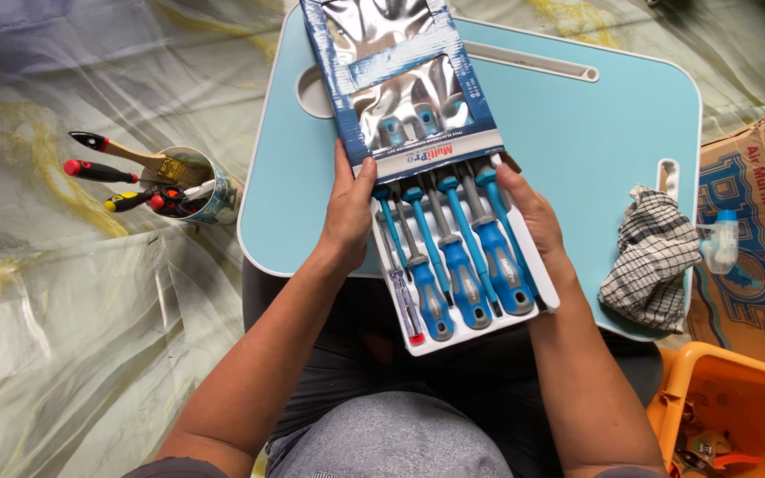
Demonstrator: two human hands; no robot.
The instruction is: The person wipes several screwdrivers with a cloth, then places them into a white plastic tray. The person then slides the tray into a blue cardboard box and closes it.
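— Left hand (347,212) clamped on the left edge of the screwdriver set (462,265), thumb on top, fingers hidden beneath. Right hand (531,221) closed on the opposite edge, thumb lying along the tray's right rim. Both full, neither spread.

— Whereabouts, largest thing first?

— Blue lap table (595,150) filling the middle, white rim round it. Set hanging over its six o'clock edge, partly above the lap. Cardboard sleeve (400,80) reaching away toward twelve o'clock, white plastic tray (480,332) poking out toward six.

— Around it?

— At three o'clock, checked cloth (652,261) draped on the table's edge, small spray bottle (721,243) just beside it, printed carton (759,239) behind. Orange bin (728,398) at five o'clock with metal bits inside. At nine o'clock, well apart, tin of brushes and tools (183,186) on a plastic sheet (64,292).

— Handling, as a guess?

— Probably moderately heavy for its size: steel shafts, chunky blue-and-grey handles (480,279). Weight likely biased toward the handle end at six o'clock, so prone to tipping that way. Tray looks thin and moulded, apt to flex if pinched at one corner. Sleeve glossy, likely slick, with a foil window easily creased.

— Best purchase?

— Long edges of the tray, both sides at once, much as now. Not the sleeve alone; tray could slide free. Single drivers best taken by the ribbed grip, not the shaft. Smallest one, red-tipped tester (407,310) at the tray's left, seemingly loose-seated and light; worth watching.
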